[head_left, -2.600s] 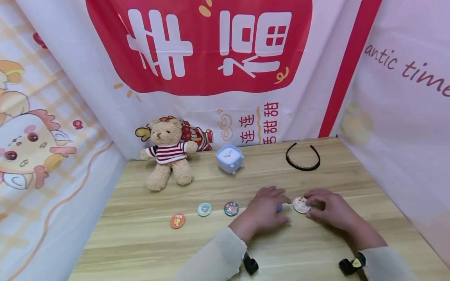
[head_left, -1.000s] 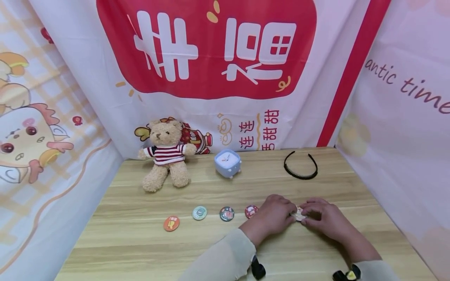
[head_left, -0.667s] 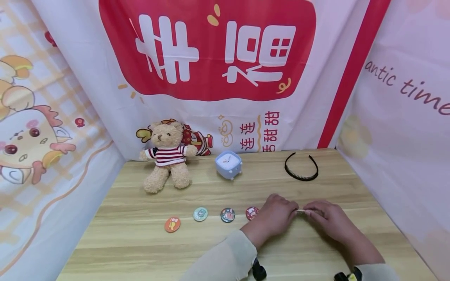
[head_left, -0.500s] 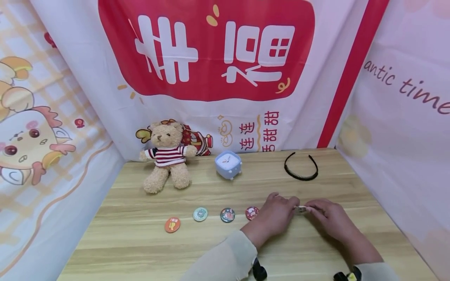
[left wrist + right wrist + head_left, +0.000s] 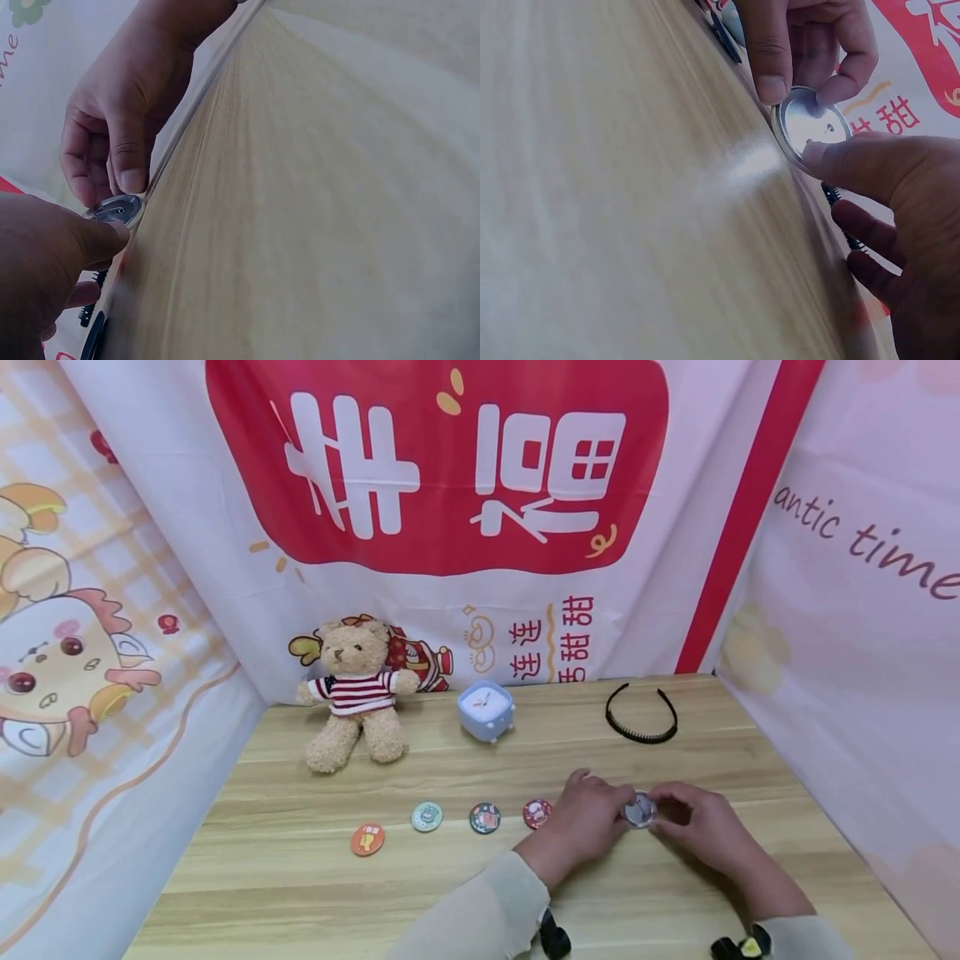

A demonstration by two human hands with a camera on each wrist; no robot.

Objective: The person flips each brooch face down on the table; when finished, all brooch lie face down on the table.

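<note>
Left hand point(image 5: 588, 817) and right hand point(image 5: 693, 823) together, fingers point(image 5: 771, 52) pinched.

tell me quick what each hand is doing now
Left hand: pinches the round badge, silver back showing.
Right hand: pinches the same badge from the other side.

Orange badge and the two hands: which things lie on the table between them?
Head view: three more badges, green, dark and red, lie between the orange badge and the hands.
</note>
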